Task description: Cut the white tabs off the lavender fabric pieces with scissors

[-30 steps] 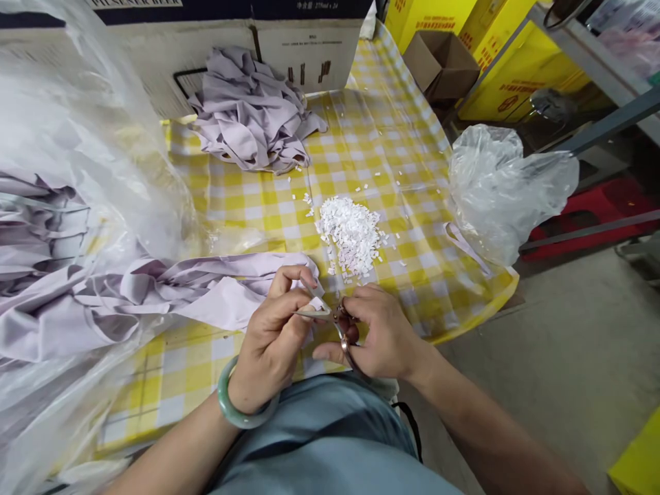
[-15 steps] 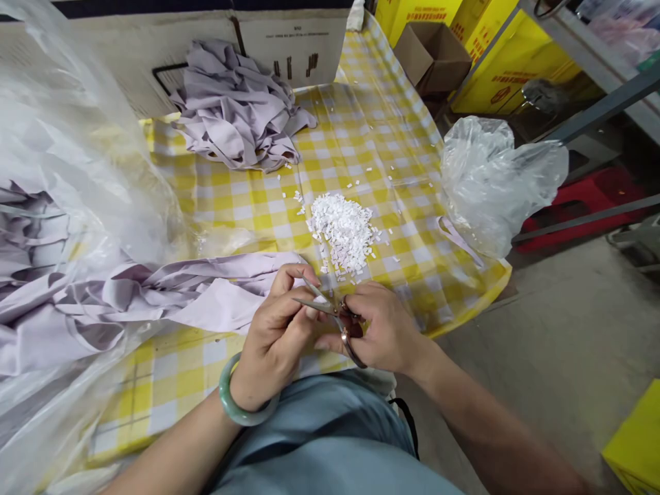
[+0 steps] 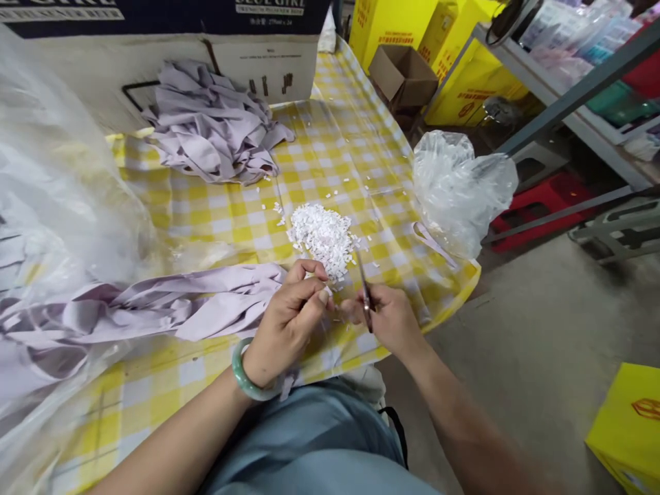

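My left hand, with a green bangle on the wrist, pinches the end of a pale lilac garment that trails left across the yellow checked tablecloth. My right hand grips small scissors whose blades point up and away, toward a heap of small white cut tags. The two hands nearly touch at the table's near edge.
A crumpled pile of lilac garments lies at the back beside a cardboard box. A large clear plastic bag of garments fills the left. Another clear bag hangs off the right edge. Yellow cartons and metal shelving stand right.
The scissors have swung from lying across the garment's end to pointing upward, away from my left hand. The view has shifted right and down.
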